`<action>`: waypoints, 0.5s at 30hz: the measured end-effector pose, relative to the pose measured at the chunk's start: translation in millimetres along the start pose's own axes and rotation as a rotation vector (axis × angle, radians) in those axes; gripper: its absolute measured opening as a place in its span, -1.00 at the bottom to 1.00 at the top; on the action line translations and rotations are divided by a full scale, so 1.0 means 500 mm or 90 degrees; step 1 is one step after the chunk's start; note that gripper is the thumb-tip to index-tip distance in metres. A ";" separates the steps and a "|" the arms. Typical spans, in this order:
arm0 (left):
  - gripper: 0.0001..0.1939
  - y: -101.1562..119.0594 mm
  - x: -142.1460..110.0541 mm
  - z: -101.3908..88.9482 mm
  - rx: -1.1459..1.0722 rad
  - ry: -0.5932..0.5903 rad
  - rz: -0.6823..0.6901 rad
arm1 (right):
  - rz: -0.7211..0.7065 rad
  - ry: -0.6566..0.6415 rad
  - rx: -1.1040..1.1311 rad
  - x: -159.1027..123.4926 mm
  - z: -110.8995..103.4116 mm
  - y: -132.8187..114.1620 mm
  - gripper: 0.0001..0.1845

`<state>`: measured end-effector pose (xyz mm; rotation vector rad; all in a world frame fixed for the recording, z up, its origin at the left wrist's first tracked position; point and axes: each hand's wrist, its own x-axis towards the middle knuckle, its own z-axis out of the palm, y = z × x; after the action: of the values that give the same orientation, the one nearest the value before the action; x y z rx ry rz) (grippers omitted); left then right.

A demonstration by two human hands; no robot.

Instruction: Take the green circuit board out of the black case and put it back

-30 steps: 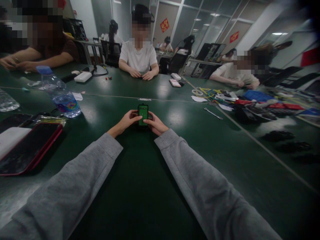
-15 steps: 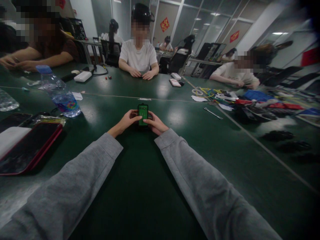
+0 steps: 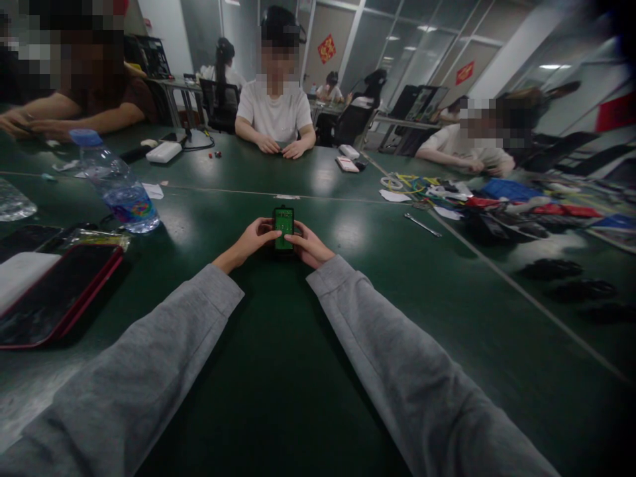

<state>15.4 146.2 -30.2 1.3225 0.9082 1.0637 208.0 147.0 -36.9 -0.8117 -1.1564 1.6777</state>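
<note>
1. So the phone (image 3: 283, 218), green screen lit up, stands more or less upright right between the two hands, long side vertical.
2. Left hand (image 3: 251, 240) is clamped on its left side, thumb lying over the lower part of the screen, the other fingers bent round toward the back.
3. Right hand (image 3: 313, 246) mirrors that: clamped on the right side, thumb on the screen too, tips of both thumbs close together.
4. Can't really tell if the phone's bottom touches the tabletop (image 3: 278, 358) or floats just over it; it's small and dark down there.
5. Both forearms, in grey sleeves (image 3: 163, 344), come in from the bottom of the view.
6. Toward the tabletop's left edge: a water bottle (image 3: 124, 192) and, nearer, a phone in a red case (image 3: 69, 295), well apart from the hands.
7. Off to the right: a wrench (image 3: 422, 225), then a messy cable pile (image 3: 432, 189) farther over.
8. Straight across, a person in a white tee (image 3: 274, 112) sits at the tabletop's far edge.
</note>
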 end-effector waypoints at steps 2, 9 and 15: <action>-0.36 0.000 0.002 0.000 -0.002 0.001 0.000 | -0.001 -0.003 0.003 -0.001 0.002 -0.001 -0.28; -0.35 -0.001 0.004 -0.001 0.020 0.001 0.009 | 0.006 0.004 0.014 -0.004 0.008 -0.006 -0.31; -0.33 -0.004 0.004 -0.003 0.023 0.003 0.011 | 0.006 0.001 0.007 -0.003 0.006 -0.006 -0.31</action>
<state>14.7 148.3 -32.0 1.3607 0.9242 1.0684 207.0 144.9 -33.3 -0.8117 -1.1431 1.6892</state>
